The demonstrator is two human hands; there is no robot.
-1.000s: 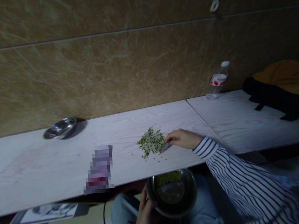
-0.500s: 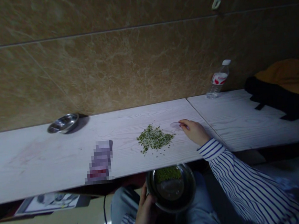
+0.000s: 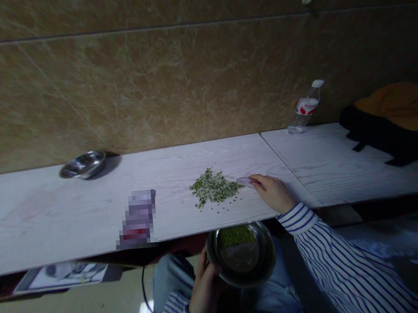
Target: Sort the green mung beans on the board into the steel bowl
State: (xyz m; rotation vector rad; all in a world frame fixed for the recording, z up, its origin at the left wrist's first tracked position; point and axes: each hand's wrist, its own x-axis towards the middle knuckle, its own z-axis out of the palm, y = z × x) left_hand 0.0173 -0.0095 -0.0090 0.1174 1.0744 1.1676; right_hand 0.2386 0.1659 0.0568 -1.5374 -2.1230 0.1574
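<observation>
Small green beans, which look like mung beans (image 3: 213, 187), lie in a loose pile on the white wood-grain table (image 3: 174, 169). My right hand (image 3: 272, 190) is closed on a clear plastic spoon (image 3: 244, 180), whose tip touches the right edge of the pile. Below the table's front edge, my left hand (image 3: 205, 289) grips the left rim of a steel bowl (image 3: 269, 255), thumb inside. More green beans sit in the far part of that bowl, and its near bottom is bare. The bowl is just above my lap.
Another steel bowl (image 3: 84, 166) stands at the back left by the tiled wall. A blurred-out flat item (image 3: 138, 219) lies left of the beans. Toward the back right are a water bottle (image 3: 304, 110) and a black and orange bag or garment (image 3: 397, 112). A shelf runs under the table.
My right hand has brought the spoon slightly nearer and left, against the pile's right edge. The left hand still holds the bowl. The whole view has shifted a little.
</observation>
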